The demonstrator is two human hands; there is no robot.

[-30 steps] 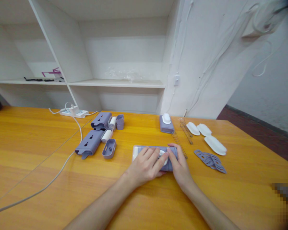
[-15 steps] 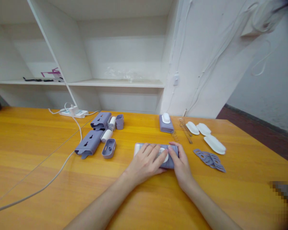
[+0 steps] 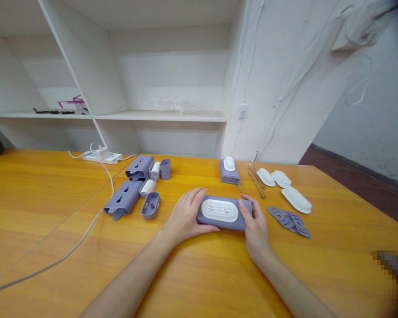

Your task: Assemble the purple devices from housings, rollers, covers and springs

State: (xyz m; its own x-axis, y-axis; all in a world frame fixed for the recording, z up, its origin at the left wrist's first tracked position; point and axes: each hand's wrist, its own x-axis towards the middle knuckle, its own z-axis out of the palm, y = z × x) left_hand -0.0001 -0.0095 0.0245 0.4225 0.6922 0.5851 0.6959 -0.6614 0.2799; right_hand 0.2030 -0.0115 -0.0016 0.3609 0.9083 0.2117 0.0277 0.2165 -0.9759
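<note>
A lilac plastic housing with a white bumpy oval pad on top lies between both hands at the middle of the orange table. My left hand grips its left end, fingers curled around it. My right hand holds its right end, thumb on top.
Lilac shells, a white roller and a small cap lie to the left. A second assembled unit, springs, white oval pads and flat lilac pieces lie right. A power strip and its cable cross the left side.
My left hand has slid off the top of the housing to its left end, baring the white pad. The housing now sits slightly to the right and tilted up towards me.
</note>
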